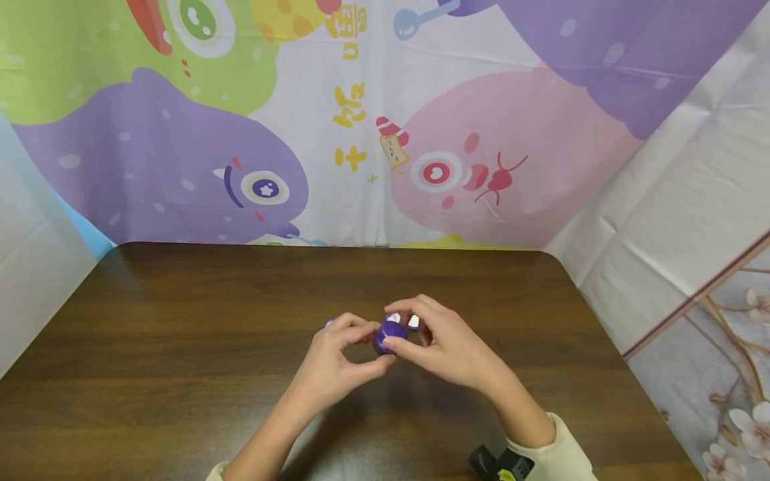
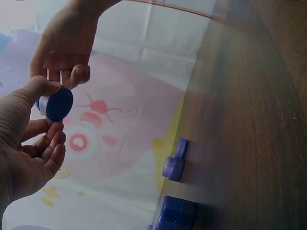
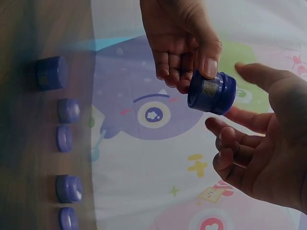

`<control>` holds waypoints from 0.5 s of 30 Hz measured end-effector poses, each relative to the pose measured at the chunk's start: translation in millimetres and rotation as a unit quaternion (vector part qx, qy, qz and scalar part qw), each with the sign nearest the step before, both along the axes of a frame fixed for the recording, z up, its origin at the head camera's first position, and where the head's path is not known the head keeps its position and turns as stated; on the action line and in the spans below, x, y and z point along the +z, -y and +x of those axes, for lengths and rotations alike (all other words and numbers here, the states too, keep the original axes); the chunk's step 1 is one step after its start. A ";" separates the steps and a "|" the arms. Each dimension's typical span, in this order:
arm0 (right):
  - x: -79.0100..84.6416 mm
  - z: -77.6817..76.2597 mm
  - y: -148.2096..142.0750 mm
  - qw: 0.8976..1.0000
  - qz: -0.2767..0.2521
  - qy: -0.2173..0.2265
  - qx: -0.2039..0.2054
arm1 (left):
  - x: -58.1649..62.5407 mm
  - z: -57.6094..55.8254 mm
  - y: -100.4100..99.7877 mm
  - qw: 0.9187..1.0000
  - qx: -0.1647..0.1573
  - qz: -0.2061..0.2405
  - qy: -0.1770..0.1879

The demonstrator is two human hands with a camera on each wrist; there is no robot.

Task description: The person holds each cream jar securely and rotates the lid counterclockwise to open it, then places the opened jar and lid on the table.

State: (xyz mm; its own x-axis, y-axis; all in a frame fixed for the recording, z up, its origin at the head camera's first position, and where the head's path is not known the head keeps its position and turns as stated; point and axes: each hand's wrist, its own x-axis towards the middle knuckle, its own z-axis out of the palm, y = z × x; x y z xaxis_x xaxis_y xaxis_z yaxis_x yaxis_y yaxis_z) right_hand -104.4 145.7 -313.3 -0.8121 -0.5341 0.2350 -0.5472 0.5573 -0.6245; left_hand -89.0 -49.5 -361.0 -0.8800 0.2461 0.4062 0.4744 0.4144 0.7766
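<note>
A small purple jar (image 1: 392, 336) with a lid is held above the table between both hands. My left hand (image 1: 337, 354) grips its body, and in the right wrist view the left thumb (image 3: 209, 67) presses near a gold label. From the other side my right hand (image 1: 448, 344) reaches around the lid end. In the right wrist view its thumb (image 3: 259, 74) is spread away from the lid, while a forefinger appears to touch the lid's edge. The left wrist view shows a blue round end (image 2: 60, 104) of the jar under the left thumb.
On the brown wooden table (image 1: 180, 334) stand several purple pieces: a larger jar (image 3: 52, 73), smaller jars (image 3: 69, 188) and flat ring-like lids (image 3: 64, 139). In the head view the hands partly hide them. A cartoon-printed cloth (image 1: 343, 214) hangs behind the table.
</note>
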 end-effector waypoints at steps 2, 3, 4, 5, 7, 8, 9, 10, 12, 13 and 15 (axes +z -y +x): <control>-0.6 -0.5 -0.5 1.000 -0.002 -0.005 0.004 | 0.0 0.2 0.0 1.000 -0.003 0.002 -0.005; -0.9 -0.7 -0.7 1.000 -0.003 -0.008 0.009 | -0.1 0.2 0.1 1.000 -0.005 0.003 -0.008; -1.1 -0.7 -0.9 1.000 -0.003 -0.010 0.016 | -0.1 0.3 0.2 1.000 -0.006 0.004 -0.010; -1.4 -0.9 -1.1 1.000 -0.005 -0.011 0.025 | -0.1 0.4 0.2 1.000 -0.009 0.006 -0.012; -1.5 -0.8 -1.5 0.999 -0.008 -0.013 0.039 | -0.4 0.5 0.4 1.000 -0.011 0.007 -0.011; -1.3 -0.8 -1.6 0.999 -0.010 -0.012 0.045 | -0.5 0.4 0.4 1.000 -0.011 0.007 -0.013; -1.2 -0.7 -1.5 0.999 -0.011 -0.012 0.048 | -0.5 0.3 0.4 1.000 -0.010 0.006 -0.013; -1.0 -0.6 -1.5 0.999 -0.012 -0.011 0.048 | -0.5 0.3 0.3 1.000 -0.010 0.006 -0.012; -0.4 -0.2 -1.4 0.999 -0.010 -0.012 0.035 | -0.5 0.0 0.4 1.000 -0.008 0.003 -0.012; -0.1 -0.2 -1.2 1.000 -0.008 -0.013 0.027 | -0.3 0.0 0.3 1.000 -0.007 0.003 -0.011; 0.3 -0.1 -1.3 1.000 -0.004 -0.015 0.011 | -0.2 -0.2 0.3 1.000 -0.007 0.002 -0.009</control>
